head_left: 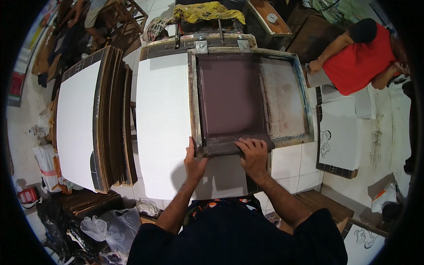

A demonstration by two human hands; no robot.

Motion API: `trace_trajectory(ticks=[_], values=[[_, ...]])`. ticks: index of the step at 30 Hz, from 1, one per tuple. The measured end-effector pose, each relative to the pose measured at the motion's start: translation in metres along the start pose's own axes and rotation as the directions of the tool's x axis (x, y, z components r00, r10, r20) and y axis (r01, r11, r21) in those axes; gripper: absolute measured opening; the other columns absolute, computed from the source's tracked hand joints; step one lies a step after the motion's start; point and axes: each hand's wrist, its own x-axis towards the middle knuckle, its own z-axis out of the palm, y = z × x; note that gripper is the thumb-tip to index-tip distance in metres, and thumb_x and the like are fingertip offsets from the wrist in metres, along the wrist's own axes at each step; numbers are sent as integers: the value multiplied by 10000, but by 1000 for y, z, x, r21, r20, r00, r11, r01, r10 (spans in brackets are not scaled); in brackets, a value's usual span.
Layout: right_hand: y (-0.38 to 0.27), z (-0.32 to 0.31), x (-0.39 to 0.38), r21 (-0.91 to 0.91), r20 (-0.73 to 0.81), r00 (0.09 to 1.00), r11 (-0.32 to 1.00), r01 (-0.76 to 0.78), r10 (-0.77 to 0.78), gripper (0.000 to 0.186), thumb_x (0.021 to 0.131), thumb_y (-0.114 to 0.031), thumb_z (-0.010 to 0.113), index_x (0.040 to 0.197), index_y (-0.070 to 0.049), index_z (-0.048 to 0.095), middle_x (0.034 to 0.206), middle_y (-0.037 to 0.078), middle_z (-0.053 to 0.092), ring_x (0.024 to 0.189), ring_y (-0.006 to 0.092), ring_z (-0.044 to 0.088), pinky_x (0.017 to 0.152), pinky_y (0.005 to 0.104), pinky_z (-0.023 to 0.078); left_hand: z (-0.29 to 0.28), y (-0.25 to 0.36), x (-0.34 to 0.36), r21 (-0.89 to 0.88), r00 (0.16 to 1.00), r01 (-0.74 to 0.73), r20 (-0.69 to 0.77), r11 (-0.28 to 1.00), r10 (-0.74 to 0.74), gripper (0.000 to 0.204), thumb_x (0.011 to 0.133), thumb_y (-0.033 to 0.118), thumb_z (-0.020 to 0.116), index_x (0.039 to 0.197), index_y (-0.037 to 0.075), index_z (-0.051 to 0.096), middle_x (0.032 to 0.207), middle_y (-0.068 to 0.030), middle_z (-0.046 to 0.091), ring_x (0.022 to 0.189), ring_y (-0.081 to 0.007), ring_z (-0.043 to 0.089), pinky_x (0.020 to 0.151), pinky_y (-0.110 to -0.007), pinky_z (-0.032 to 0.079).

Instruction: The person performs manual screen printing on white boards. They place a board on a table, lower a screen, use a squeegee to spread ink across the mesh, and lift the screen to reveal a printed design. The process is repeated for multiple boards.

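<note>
A hinged printing screen [194, 97] with a wooden frame lies over a board covered with white sheet [162, 123]. Dark purple-brown colour covers its middle mesh; the mesh to the right is pale and stained. My left hand [194, 168] grips the frame's near left corner, index finger stretched along the rail. Along the near edge runs a dark, ink-stained bar, seemingly a squeegee [223, 146]. My right hand [255, 158] is closed over its right part, fingers bent on top. Both thumbs are partly hidden. Metal hinge clamps [201, 47] hold the far rail.
Left stands a row of boards [110, 119] with white facing. At right, a person in red [360, 57] bends over a board with line-drawn sheets [338, 132]. Plastic bags [115, 227] lie at lower left. A yellow cloth [210, 12] hangs at the back.
</note>
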Motion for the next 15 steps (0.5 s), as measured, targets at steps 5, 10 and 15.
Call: trace_trajectory(ticks=[5, 10, 15], values=[[-21, -38, 12, -57, -238, 969, 997, 51, -63, 480, 731, -321, 914, 1147, -180, 721, 1073, 23, 683, 1098, 266, 612, 1005, 503, 406, -28, 75, 11, -234, 998, -67, -10, 970, 67, 1152, 754, -85, 895, 1668, -46, 195, 1508, -262, 570, 1297, -276, 631, 1087, -369, 546], [-23, -133, 106, -294, -455, 842, 941, 166, -290, 589, 811, -673, 814, 1051, -144, 714, 916, 56, 662, 839, 269, 650, 849, 465, 443, -70, 183, 49, -359, 976, -213, -129, 909, 177, 1170, 774, 77, 956, 1664, -51, 208, 1410, -232, 649, 1185, -265, 701, 1056, -389, 554], [-38, -231, 202, -326, -472, 867, 945, -4, -159, 681, 765, -657, 866, 1105, -76, 761, 1064, 120, 756, 983, 310, 730, 881, 440, 533, -148, 162, 90, -83, 909, -401, -163, 913, 384, 942, 898, 290, 884, 1651, 69, 363, 1427, -207, 672, 1107, -163, 722, 774, -264, 556]])
